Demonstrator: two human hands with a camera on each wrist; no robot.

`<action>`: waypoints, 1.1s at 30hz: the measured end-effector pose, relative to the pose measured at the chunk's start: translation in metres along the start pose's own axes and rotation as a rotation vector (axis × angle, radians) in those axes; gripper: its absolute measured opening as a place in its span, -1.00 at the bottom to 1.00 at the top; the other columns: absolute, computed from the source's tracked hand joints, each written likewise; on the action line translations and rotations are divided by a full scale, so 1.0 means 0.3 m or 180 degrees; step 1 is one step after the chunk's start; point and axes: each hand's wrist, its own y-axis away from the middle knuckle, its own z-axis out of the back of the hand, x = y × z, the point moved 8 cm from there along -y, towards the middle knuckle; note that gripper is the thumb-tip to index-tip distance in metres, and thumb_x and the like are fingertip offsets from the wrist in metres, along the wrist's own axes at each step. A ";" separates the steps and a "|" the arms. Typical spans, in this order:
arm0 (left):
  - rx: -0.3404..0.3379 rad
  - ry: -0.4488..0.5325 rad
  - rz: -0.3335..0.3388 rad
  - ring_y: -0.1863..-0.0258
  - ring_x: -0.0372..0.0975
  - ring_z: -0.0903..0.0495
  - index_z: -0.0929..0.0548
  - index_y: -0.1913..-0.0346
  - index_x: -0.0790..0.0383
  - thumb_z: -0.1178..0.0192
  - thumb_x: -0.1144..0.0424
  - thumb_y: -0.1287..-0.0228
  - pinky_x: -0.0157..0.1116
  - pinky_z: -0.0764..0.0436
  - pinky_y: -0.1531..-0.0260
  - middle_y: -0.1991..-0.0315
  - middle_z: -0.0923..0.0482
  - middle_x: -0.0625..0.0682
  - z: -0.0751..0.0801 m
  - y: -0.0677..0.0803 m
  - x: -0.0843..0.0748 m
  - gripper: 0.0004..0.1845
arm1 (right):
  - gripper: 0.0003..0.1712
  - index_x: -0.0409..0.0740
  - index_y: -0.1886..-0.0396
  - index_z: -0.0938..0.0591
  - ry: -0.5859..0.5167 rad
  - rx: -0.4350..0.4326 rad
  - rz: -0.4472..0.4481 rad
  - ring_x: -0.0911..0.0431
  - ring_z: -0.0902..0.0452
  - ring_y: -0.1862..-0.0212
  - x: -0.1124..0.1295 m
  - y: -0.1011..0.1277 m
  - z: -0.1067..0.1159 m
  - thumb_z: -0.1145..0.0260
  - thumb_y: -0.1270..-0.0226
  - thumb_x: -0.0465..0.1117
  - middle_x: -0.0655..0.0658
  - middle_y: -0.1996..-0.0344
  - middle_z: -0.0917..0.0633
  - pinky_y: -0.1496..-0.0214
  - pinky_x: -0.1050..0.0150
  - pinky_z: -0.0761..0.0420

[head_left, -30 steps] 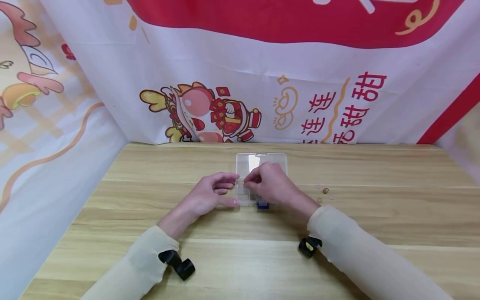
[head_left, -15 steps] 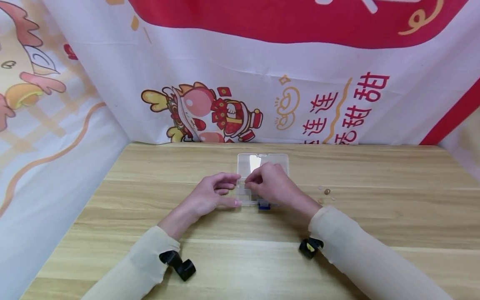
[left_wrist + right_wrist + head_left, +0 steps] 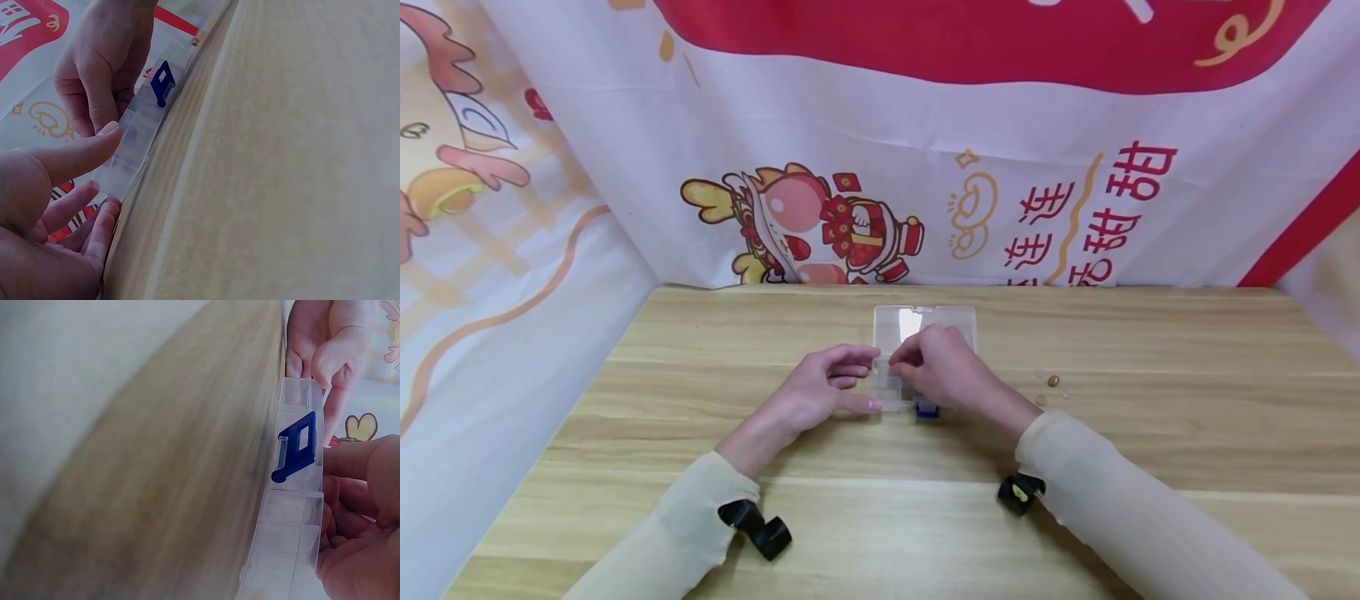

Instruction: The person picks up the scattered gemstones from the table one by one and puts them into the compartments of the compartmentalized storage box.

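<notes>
A small clear plastic compartment box point(image 3: 925, 321) lies on the wooden table point(image 3: 1150, 433), its lid folded open toward the back. A blue latch point(image 3: 927, 409) hangs at its front edge. My left hand point(image 3: 820, 387) grips the box's left end, thumb on the front wall and forefinger along the back. In the left wrist view that thumb presses the box point(image 3: 134, 144) near the latch point(image 3: 161, 83). My right hand point(image 3: 943, 367) hovers over the box with curled fingers, thumb and forefinger tips together above a left compartment. Anything between those tips is hidden. The right wrist view shows the box point(image 3: 294, 544) and latch point(image 3: 295, 447) edge-on.
A few small beads point(image 3: 1051, 381) lie loose on the table right of the box. A printed red and white cloth point(image 3: 880, 167) walls the table at the back and both sides. Black wrist mounts point(image 3: 760, 529) sit close to the tabletop.
</notes>
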 end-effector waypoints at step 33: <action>-0.0017 -0.0009 -0.0025 -0.37 -0.08 -0.54 -0.59 -0.41 -0.04 -0.61 0.30 -0.15 -0.04 -0.47 -0.54 -0.36 -0.58 0.01 0.003 -0.005 0.000 -0.26 | -0.72 -0.06 -0.12 -0.82 -0.0058 -0.0051 0.0045 0.19 -0.63 0.25 0.004 0.029 0.020 -0.43 -0.50 -0.15 -0.07 0.08 -0.88 0.20 0.31 -0.67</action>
